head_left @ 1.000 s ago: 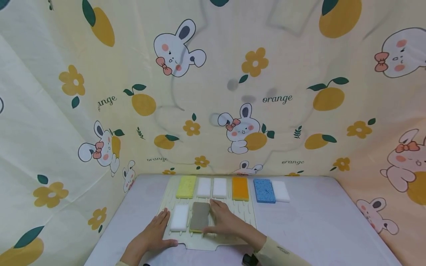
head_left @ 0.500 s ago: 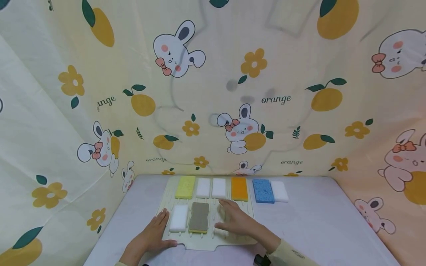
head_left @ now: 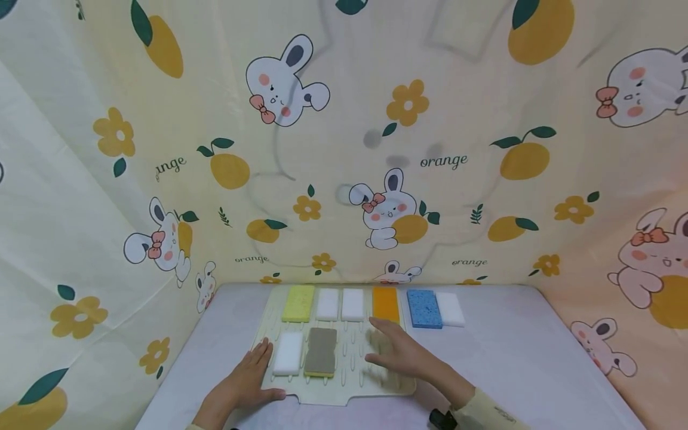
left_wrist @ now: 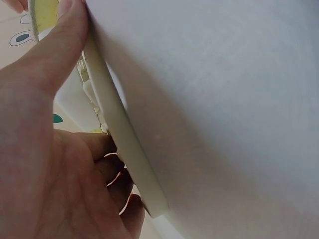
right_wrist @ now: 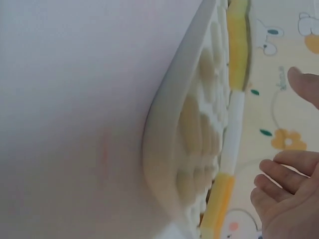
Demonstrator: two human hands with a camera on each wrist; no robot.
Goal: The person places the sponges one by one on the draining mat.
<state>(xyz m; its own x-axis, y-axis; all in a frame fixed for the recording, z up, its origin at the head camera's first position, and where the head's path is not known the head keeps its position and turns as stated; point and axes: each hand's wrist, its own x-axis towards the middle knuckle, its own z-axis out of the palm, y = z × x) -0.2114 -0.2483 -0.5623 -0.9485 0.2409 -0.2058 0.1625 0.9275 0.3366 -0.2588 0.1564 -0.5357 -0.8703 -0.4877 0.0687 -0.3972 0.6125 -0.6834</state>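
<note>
A cream ribbed board (head_left: 322,391) with raised pegs lies on the table. My left hand (head_left: 244,376) rests against its near left corner, fingers straight along the left side and thumb at the front edge. In the left wrist view, the thumb and fingers touch the board's rim (left_wrist: 117,117). On the front row lie a white sponge (head_left: 288,353) and a grey-topped yellow scouring sponge (head_left: 321,352). My right hand (head_left: 400,349) hovers empty over the board's right part, fingers apart. Behind it is an orange sponge (head_left: 385,303), its near end partly covered by the fingers.
The back row also holds a yellow-green sponge (head_left: 298,303) and two white sponges (head_left: 327,304). Right of the board, a blue sponge (head_left: 424,309) lies beside another white sponge (head_left: 450,309) on the table (head_left: 516,364). A printed curtain (head_left: 344,149) encloses the back and sides.
My right hand has let go of the grey-topped scouring sponge and moved right, away from it. The sponge stays on the front row, and the left hand keeps its place.
</note>
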